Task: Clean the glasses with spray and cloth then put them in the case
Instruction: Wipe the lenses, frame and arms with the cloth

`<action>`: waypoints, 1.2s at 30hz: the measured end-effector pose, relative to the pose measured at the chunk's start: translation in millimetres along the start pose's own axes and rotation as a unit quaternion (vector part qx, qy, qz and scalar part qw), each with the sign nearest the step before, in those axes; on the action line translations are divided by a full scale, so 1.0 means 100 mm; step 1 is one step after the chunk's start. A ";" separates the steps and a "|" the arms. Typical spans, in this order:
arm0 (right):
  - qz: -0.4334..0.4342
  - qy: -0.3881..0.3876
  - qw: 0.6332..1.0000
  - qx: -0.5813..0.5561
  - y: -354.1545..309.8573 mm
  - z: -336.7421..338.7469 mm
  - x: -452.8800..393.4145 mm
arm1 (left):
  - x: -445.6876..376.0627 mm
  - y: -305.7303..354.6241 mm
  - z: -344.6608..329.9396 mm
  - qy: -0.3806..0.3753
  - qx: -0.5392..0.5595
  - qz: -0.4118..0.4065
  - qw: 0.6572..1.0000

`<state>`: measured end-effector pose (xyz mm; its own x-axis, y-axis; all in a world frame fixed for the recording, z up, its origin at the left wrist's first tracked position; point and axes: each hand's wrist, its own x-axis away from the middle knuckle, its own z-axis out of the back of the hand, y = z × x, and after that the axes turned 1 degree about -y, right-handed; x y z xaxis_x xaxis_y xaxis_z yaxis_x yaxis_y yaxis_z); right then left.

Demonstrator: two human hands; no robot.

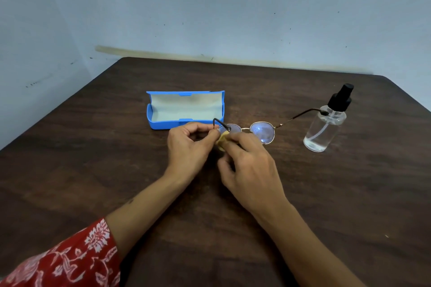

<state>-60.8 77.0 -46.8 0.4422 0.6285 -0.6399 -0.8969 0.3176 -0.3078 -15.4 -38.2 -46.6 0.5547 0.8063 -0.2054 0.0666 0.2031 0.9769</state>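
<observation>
Two hands at frame centre | left hand [189, 144] pinches glasses [253, 131] | right hand [249, 165] grips cloth [222, 138] on lens | open case [185, 109] behind | spray bottle [326, 123] right

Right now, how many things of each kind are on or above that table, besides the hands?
Glasses: 1
Cleaning cloth: 1
Spray bottle: 1
Glasses case, open: 1
Total: 4
</observation>
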 end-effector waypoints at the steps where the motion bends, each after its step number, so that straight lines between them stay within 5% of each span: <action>1: -0.001 0.001 1.000 0.000 0.00 0.00 0.00 | 0.00 0.00 0.00 0.002 -0.004 -0.003 1.000; 36: -0.009 -0.027 0.999 0.035 -0.01 0.03 0.01 | 0.02 -0.02 -0.03 0.023 0.015 0.003 1.000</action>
<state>-60.0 79.6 -44.7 0.4597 0.6592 -0.5951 -0.8868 0.3766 -0.2679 -16.8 -35.3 -48.7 0.5164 0.8322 -0.2020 0.0882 0.1829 0.9792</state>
